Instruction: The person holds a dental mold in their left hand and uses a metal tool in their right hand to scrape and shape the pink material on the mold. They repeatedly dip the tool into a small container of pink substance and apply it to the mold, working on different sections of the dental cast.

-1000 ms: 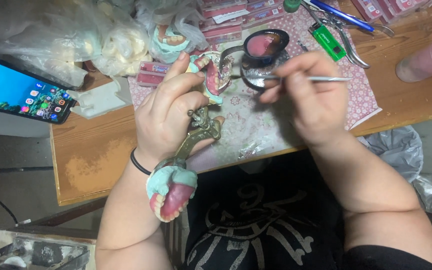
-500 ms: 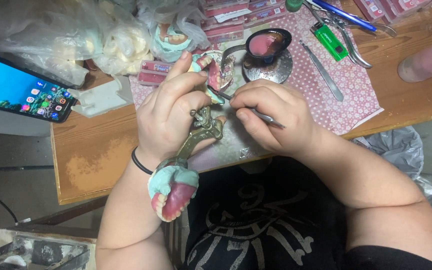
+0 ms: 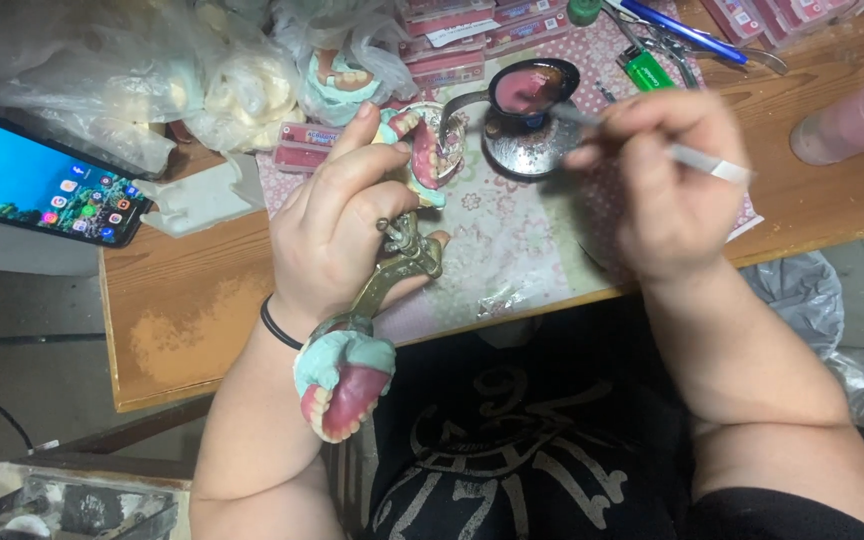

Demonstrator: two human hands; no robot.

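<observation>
The left hand (image 3: 337,215) is gripping a brass articulator (image 3: 392,270) holding denture models over the near tabletop (image 3: 182,300) edge. The right hand (image 3: 667,175) is pinching a metal spatula (image 3: 697,160), tip reaching the small wax dish (image 3: 530,88).

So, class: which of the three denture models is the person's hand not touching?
The denture model under clear plastic at the table's back; the other two sit on the hinged metal frame in the left hand.
</observation>
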